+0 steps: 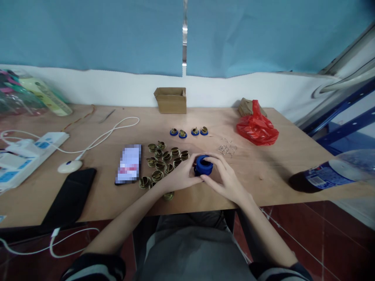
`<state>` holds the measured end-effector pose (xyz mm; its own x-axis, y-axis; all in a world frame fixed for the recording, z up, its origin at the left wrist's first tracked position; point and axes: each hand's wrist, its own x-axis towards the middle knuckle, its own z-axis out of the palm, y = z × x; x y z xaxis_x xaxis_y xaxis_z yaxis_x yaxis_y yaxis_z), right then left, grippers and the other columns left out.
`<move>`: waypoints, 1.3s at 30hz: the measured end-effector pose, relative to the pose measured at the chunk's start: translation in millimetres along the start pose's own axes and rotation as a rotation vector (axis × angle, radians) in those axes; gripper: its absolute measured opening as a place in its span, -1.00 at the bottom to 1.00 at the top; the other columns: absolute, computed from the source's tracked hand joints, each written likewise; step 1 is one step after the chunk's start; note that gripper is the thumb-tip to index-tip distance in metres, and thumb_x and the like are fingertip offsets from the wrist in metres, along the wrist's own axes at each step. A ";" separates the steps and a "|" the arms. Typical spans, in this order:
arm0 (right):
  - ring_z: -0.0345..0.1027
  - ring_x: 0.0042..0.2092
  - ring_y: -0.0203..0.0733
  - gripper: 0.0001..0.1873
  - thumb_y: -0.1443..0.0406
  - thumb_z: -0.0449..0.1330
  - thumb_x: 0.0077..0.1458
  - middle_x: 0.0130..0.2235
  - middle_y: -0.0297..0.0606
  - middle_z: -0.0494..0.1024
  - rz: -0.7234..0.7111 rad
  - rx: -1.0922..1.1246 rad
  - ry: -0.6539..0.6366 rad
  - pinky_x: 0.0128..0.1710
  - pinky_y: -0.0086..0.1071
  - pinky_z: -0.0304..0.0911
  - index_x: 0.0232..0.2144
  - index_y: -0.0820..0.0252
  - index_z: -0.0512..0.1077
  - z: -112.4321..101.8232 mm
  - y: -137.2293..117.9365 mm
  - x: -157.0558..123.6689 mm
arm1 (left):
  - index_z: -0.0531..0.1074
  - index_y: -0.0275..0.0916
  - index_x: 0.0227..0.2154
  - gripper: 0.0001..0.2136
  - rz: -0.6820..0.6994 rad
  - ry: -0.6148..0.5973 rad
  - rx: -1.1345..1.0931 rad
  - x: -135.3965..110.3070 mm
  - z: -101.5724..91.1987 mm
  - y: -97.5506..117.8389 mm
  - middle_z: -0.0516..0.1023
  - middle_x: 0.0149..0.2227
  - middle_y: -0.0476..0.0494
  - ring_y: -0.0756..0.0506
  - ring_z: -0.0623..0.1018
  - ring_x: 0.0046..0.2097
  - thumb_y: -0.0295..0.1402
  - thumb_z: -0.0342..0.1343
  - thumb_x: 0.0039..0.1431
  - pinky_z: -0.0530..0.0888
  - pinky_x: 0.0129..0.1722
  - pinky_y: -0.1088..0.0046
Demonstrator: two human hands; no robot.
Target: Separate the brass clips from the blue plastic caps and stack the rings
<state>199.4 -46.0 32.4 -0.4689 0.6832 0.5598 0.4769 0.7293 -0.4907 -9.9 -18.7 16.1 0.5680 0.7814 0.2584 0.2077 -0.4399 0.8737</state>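
Note:
My left hand [179,174] and my right hand [225,176] meet at the middle of the wooden table [263,171], both with fingers curled around a stack of blue rings [203,165]. Just left of my hands lies a cluster of several brass-coloured round parts [164,160]. Farther back stands a row of several brass parts seated in blue rings [189,132]. A small heap of thin wire rings [227,148] lies behind my right hand.
A phone [129,164] and a black case [72,195] lie at left, beside a white mouse-like device [69,166] and a power strip [26,156]. A cardboard box [171,100] stands at the back, a red plastic bag [258,127] at right, and a dark bottle [331,173] at the right edge.

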 end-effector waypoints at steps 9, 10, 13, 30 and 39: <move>0.45 0.09 -0.05 -0.74 0.33 0.18 0.32 0.05 -0.10 0.50 -0.022 -0.004 0.073 0.10 -0.10 0.43 0.05 0.09 0.38 -2.9 -4.9 7.6 | 0.23 -0.15 0.18 -0.48 -0.027 0.006 0.007 -1.2 1.2 2.0 0.45 0.15 -0.26 -0.26 0.49 0.18 -0.25 0.27 0.22 0.44 0.18 0.08; 0.46 0.07 -0.06 -0.75 0.33 0.19 0.32 0.03 -0.11 0.50 -0.024 -0.002 0.085 0.09 -0.11 0.44 0.03 0.10 0.39 -3.1 -4.9 7.7 | 0.23 -0.14 0.18 -0.47 -0.026 0.006 0.000 -1.4 1.4 1.6 0.45 0.15 -0.26 -0.26 0.49 0.18 -0.25 0.28 0.21 0.44 0.18 0.08; 0.46 0.05 -0.08 -0.77 0.34 0.22 0.30 0.01 -0.13 0.50 -0.016 0.010 0.107 0.06 -0.13 0.45 0.00 0.10 0.40 -3.3 -4.3 7.8 | 0.24 -0.14 0.18 -0.46 -0.022 0.013 -0.016 -1.6 1.7 1.0 0.46 0.15 -0.26 -0.26 0.50 0.16 -0.25 0.29 0.19 0.44 0.18 0.07; 0.46 0.02 -0.06 -0.80 0.30 0.20 0.30 -0.01 -0.17 0.52 0.034 0.031 0.112 0.06 -0.09 0.43 -0.03 0.06 0.41 -6.0 -5.9 13.5 | 0.30 -0.18 0.11 -0.56 -0.006 0.040 -0.031 0.4 2.3 5.4 0.51 0.08 -0.27 -0.27 0.52 0.14 -0.26 0.26 0.22 0.46 0.17 0.01; 0.45 0.04 -0.07 -0.77 0.26 0.24 0.29 -0.01 -0.18 0.52 0.066 0.029 0.057 0.08 -0.13 0.41 -0.02 0.08 0.40 -6.2 -7.2 16.0 | 0.29 -0.19 0.11 -0.56 -0.014 0.046 -0.023 0.0 3.4 2.7 0.50 0.08 -0.28 -0.30 0.50 0.17 -0.25 0.25 0.22 0.43 0.20 -0.01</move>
<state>193.0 -40.6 49.0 -0.3934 0.7272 0.5625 0.4834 0.6840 -0.5463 -6.6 -21.5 17.0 0.5276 0.8073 0.2642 0.1968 -0.4187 0.8865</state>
